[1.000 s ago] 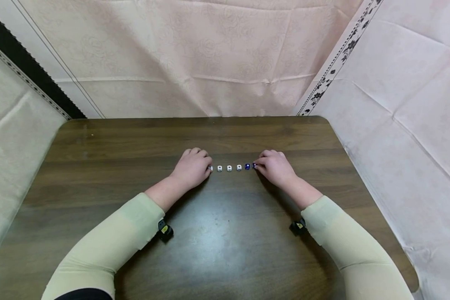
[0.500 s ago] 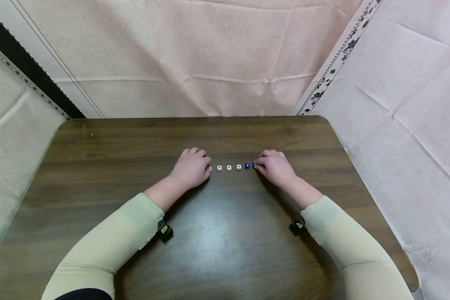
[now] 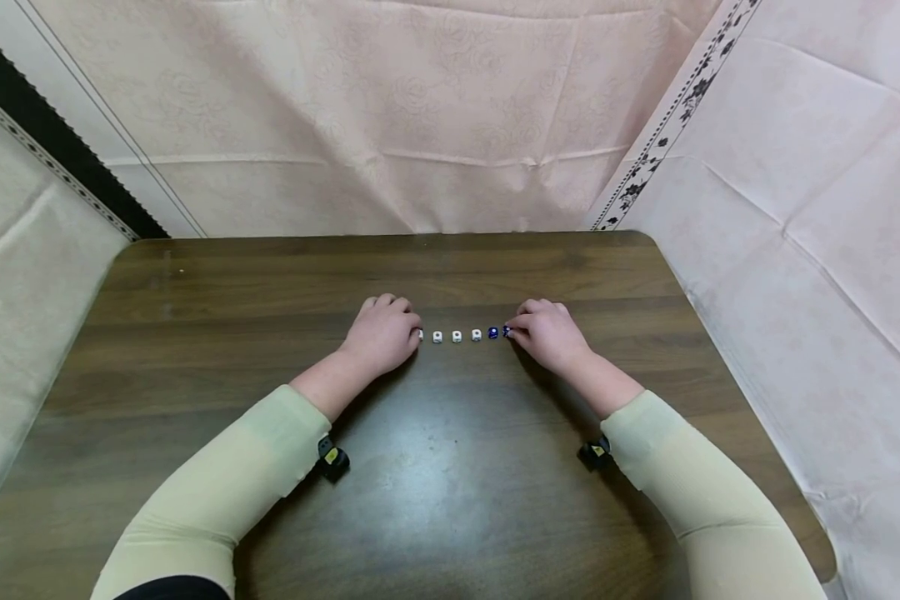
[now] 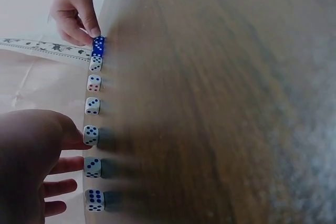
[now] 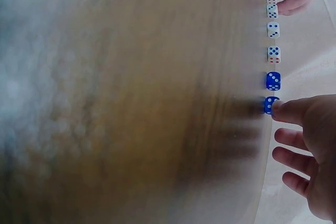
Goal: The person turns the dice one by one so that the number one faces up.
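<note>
A row of small dice runs across the wooden table. In the head view, my left hand [image 3: 381, 333] is at the row's left part, its fingertips at a white die [image 4: 91, 135] with dark pips. More white dice [image 4: 95, 200] lie beyond that hand in the left wrist view; the hand hides them from the head view. Several white dice [image 3: 457, 337] stand spaced out between my hands. At the right end, my right hand [image 3: 547, 333] pinches a blue die [image 5: 270, 105] with white pips. Its other fingers are spread apart. Another blue die [image 5: 273, 81] sits just beside it.
The brown wooden table [image 3: 435, 483] has rounded far corners. Pale patterned cloth [image 3: 420, 117] hangs behind it, and white cloth [image 3: 817, 250] lines the right side. A black wrist camera [image 3: 333, 458] is strapped at the left sleeve, with another wrist camera [image 3: 594, 454] at the right.
</note>
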Action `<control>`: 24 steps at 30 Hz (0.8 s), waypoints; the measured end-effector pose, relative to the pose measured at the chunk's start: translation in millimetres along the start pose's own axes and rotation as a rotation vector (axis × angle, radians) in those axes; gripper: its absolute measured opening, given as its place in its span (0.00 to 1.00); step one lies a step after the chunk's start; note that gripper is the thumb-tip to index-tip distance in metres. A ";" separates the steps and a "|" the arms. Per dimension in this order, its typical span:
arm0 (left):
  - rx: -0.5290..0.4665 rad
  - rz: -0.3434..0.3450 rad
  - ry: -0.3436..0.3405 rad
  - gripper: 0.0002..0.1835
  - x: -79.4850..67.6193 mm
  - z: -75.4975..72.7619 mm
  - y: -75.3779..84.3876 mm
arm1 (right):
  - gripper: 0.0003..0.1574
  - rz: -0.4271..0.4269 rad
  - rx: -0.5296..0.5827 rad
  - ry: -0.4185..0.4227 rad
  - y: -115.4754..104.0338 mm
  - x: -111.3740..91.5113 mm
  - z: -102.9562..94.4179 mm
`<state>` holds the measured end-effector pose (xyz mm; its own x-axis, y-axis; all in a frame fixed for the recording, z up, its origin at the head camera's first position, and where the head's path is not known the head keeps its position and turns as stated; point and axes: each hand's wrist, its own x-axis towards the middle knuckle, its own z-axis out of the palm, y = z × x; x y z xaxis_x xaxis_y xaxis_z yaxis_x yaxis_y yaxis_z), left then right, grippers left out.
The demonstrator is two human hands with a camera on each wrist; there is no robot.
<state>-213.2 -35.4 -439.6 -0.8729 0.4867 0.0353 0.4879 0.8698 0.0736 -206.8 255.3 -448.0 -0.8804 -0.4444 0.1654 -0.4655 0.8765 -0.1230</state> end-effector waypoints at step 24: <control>-0.083 -0.007 0.000 0.09 -5.3 1.9 -0.7 | 0.10 0.004 0.008 -0.005 -0.7 -0.1 -1.3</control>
<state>-208.9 -38.4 -441.7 -0.8764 0.4803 0.0346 0.4795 0.8636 0.1560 -206.3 255.0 -446.7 -0.8829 -0.4417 0.1595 -0.4625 0.8767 -0.1320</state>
